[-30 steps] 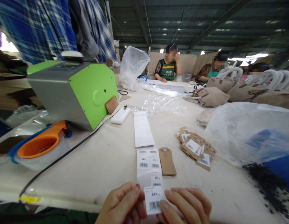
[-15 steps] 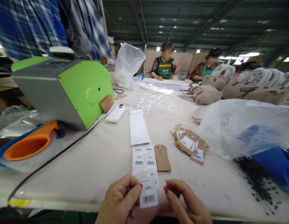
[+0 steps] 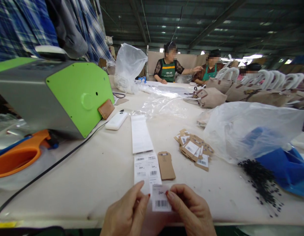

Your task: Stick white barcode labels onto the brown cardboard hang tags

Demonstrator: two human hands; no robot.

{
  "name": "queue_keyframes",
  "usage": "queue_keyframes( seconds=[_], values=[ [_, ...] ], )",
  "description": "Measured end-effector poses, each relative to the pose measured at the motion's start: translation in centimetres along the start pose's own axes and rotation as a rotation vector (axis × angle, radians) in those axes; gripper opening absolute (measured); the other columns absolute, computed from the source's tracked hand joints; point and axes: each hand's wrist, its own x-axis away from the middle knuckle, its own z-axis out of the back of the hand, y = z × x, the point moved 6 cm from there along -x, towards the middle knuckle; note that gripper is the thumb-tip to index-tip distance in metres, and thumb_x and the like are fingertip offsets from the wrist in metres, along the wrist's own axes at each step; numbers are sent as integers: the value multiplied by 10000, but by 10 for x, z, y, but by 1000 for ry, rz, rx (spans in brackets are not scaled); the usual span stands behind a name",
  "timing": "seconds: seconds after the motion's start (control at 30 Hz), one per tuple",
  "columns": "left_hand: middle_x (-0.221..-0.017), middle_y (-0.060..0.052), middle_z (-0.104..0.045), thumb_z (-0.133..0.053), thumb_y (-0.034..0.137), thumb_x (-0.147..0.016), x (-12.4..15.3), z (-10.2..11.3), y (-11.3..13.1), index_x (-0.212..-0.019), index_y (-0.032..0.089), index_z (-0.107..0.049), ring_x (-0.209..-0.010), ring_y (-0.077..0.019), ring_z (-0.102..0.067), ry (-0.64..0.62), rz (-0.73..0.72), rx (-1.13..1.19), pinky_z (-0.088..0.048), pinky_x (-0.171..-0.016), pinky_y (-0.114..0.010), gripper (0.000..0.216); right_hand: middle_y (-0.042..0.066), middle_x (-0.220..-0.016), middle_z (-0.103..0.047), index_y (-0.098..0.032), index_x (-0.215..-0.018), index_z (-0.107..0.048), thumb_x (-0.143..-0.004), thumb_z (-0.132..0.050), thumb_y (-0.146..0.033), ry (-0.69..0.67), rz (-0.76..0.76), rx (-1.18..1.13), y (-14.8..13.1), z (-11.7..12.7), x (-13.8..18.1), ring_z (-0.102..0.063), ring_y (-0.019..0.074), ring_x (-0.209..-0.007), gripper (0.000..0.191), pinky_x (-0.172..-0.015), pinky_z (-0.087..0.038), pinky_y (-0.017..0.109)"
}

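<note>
My left hand (image 3: 127,213) and my right hand (image 3: 188,209) are at the near table edge, both pinching a white barcode price sticker (image 3: 161,197) between fingertips. The sticker sits at the near end of a white label sheet (image 3: 145,167) lying on the cream table (image 3: 93,177). Just right of the sheet lies a single brown card tag (image 3: 166,165). Farther right is a loose pile of brown tags with stickers on them (image 3: 193,149).
A green and grey machine (image 3: 61,95) stands at the left, with an orange tape dispenser (image 3: 19,157), a black cable (image 3: 48,170) and a white phone (image 3: 116,120). Plastic bags (image 3: 245,127), small black fasteners (image 3: 260,180) and beige handbags (image 3: 252,91) fill the right. Other people (image 3: 168,67) sit far across.
The sticker has shifted from my left fingertips to between both hands, now also pinched by my right hand. The view has drifted, so everything sits further left.
</note>
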Motion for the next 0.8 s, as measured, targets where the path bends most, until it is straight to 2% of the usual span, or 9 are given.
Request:
queue_keyframes(
  seconds=[0.07, 0.17, 0.23, 0.3, 0.43, 0.57, 0.63, 0.73, 0.8],
  values=[
    [-892, -4, -719, -482, 250, -917, -6, 1, 11, -1163, 207, -553, -733, -124, -679, 40, -231, -186, -523, -687, -177, 260, -32, -561, -537, -176, -636, -640, -637, -757, -526, 61, 59, 62, -6, 12, -4, -451, 94, -558, 370, -531, -369, 183],
    [-947, -38, -710, -445, 173, -903, -15, -19, 33, -1041, 184, -595, -844, -180, -657, -88, -548, -303, -533, -773, -275, 204, -33, -550, -521, -179, -636, -647, -631, -755, -527, 161, 98, 117, -11, 31, -7, -438, 98, -548, 364, -522, -370, 188],
    [-876, -34, -696, -464, 171, -874, -18, -35, 44, -895, 187, -606, -842, -208, -623, -200, -657, -277, -520, -781, -334, 144, -32, -550, -520, -180, -642, -646, -611, -764, -527, 219, 90, 108, -11, 39, -7, -432, 101, -542, 367, -514, -370, 194],
    [-827, -32, -669, -515, 178, -834, -18, -49, 47, -792, 186, -581, -845, -221, -588, -297, -690, -247, -496, -778, -358, 78, -30, -558, -524, -181, -645, -642, -600, -770, -522, 246, 81, 93, -10, 42, -5, -432, 104, -543, 367, -510, -366, 199],
    [-829, -42, -633, -512, 169, -841, -14, -53, 26, -832, 177, -576, -852, -225, -538, -400, -645, -277, -438, -827, -390, 65, -25, -562, -524, -181, -646, -636, -628, -747, -526, 180, 92, 159, -14, 41, -9, -437, 112, -553, 363, -522, -367, 212],
    [-880, -47, -628, -434, 181, -911, -16, -23, -7, -865, 195, -583, -889, -221, -529, -348, -527, -357, -400, -854, -373, 156, -35, -536, -486, -176, -637, -624, -657, -704, -525, 135, 121, 241, -27, 41, -25, -418, 110, -534, 358, -514, -343, 223],
    [-851, -44, -632, -426, 177, -911, -21, -14, -14, -812, 204, -593, -848, -218, -547, -402, -454, -400, -419, -794, -353, 197, -38, -532, -475, -170, -629, -615, -655, -688, -519, 124, 140, 272, -33, 39, -35, -406, 106, -530, 358, -512, -327, 226],
    [-788, -71, -639, -450, 165, -874, -38, -17, -15, -715, 189, -606, -783, -248, -577, -539, -258, -439, -442, -721, -373, 224, -38, -554, -489, -162, -644, -611, -675, -657, -498, 100, 150, 332, -37, 34, -51, -410, 103, -548, 340, -532, -319, 231],
    [-791, -101, -650, -460, 157, -855, -54, -26, -12, -735, 167, -623, -788, -274, -599, -558, -97, -387, -454, -713, -394, 202, -30, -572, -518, -159, -649, -609, -677, -644, -482, 77, 139, 360, -37, 29, -60, -429, 108, -566, 327, -549, -324, 236]
  ],
)
